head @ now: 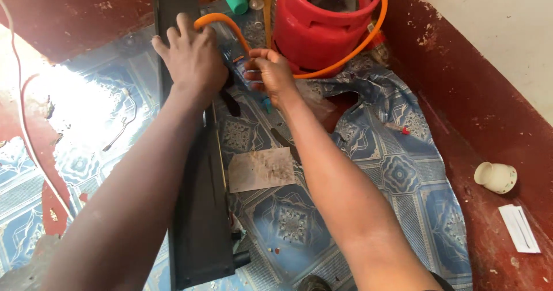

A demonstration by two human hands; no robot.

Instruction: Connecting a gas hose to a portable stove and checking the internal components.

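Between both hands (193, 57) (271, 75), orange hose (222, 21).

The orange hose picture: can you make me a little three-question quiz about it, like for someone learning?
1. True or false: the thin orange rubber hose loops around the round red metal gas cylinder.
2. Which hand lies flat on the long black metal panel? A) the left hand B) the right hand
3. Fill in: the small white cup-shaped piece lies on the bare ___ floor, off the blue patterned mat.

Key: 1. True. 2. A; the right hand pinches a small item near the hose end. 3. Red.
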